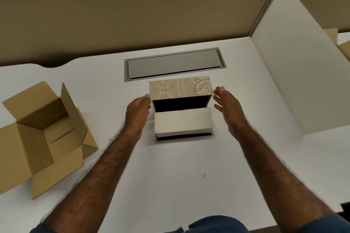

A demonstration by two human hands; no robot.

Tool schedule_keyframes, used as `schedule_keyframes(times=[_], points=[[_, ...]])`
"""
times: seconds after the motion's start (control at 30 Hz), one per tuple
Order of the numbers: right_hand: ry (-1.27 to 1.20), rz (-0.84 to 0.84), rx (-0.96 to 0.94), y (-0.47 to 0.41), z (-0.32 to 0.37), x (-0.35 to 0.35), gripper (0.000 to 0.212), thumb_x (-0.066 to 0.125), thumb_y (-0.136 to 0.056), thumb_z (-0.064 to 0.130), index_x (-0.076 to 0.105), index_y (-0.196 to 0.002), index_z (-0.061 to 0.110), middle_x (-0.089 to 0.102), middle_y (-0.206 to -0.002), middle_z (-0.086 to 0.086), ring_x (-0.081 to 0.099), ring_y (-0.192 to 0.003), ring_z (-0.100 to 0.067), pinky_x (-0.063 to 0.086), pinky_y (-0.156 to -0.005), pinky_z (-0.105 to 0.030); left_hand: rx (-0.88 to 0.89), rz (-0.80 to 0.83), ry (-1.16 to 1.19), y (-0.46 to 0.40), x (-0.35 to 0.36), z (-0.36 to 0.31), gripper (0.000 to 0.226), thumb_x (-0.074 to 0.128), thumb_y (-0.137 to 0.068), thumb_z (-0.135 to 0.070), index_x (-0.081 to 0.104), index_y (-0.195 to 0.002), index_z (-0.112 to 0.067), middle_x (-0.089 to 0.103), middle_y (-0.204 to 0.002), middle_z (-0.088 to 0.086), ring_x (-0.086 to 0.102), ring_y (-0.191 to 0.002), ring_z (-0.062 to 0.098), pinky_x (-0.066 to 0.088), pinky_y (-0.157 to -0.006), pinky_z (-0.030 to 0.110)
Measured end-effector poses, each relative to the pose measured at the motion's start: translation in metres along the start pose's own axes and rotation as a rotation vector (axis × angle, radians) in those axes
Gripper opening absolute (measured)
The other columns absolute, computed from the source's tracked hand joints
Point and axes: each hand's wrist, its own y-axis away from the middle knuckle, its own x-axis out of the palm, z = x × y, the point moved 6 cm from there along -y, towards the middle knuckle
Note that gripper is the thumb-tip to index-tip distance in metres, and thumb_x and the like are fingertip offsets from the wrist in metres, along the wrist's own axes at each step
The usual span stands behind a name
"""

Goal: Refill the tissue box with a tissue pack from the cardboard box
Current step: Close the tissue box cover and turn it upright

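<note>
A beige tissue box (180, 89) with a gold floral pattern stands in the middle of the white desk, its open dark side facing me. A pale tissue pack (182, 121) sticks partway out of that opening, resting on the box's lowered flap. My left hand (138, 109) is at the box's left edge, fingertips touching its corner. My right hand (226, 106) hovers just off the right edge with fingers spread and holds nothing. The brown cardboard box (43, 134) lies open at the left, and I see nothing inside it.
A grey cable hatch (174, 64) is set into the desk (170, 166) right behind the tissue box. A white divider panel (295, 58) rises at the right, a tan partition at the back. Another cardboard piece (341, 43) shows at the far right.
</note>
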Motion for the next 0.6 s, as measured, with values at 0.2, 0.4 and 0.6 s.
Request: schedule_keyframes(times=[0.2, 0.4, 0.6], points=[[0.099, 0.004, -0.088, -0.007, 0.031, 0.013, 0.035, 0.043, -0.115, 0.047, 0.072, -0.128, 0.031, 0.077, -0.125, 0.013, 0.070, -0.122, -0.008, 0.057, -0.106, -0.036, 0.013, 0.025, -0.003, -0.002, 0.005, -0.013, 0.016, 0.053, -0.106, -0.040, 0.063, -0.105, -0.028, 0.069, -0.119, 0.002, 0.069, -0.116, 0.024, 0.055, -0.106, 0.042], [0.207, -0.032, -0.110, -0.001, 0.031, 0.011, 0.037, 0.047, -0.115, 0.040, 0.066, -0.138, 0.018, 0.073, -0.131, 0.004, 0.069, -0.125, -0.018, 0.058, -0.109, -0.050, 0.050, 0.052, -0.015, 0.007, -0.001, -0.008, 0.020, 0.058, -0.103, -0.023, 0.068, -0.090, -0.035, 0.074, -0.105, -0.008, 0.070, -0.112, 0.022, 0.058, -0.099, 0.040], [0.330, -0.040, -0.129, 0.009, 0.017, 0.006, 0.051, 0.059, -0.110, 0.039, 0.053, -0.158, 0.022, 0.064, -0.147, -0.010, 0.064, -0.131, -0.025, 0.054, -0.113, -0.055, 0.058, 0.084, -0.069, 0.016, -0.010, 0.007, 0.022, 0.059, -0.098, -0.012, 0.069, -0.115, -0.023, 0.075, -0.119, 0.004, 0.071, -0.112, 0.023, 0.058, -0.101, 0.048]])
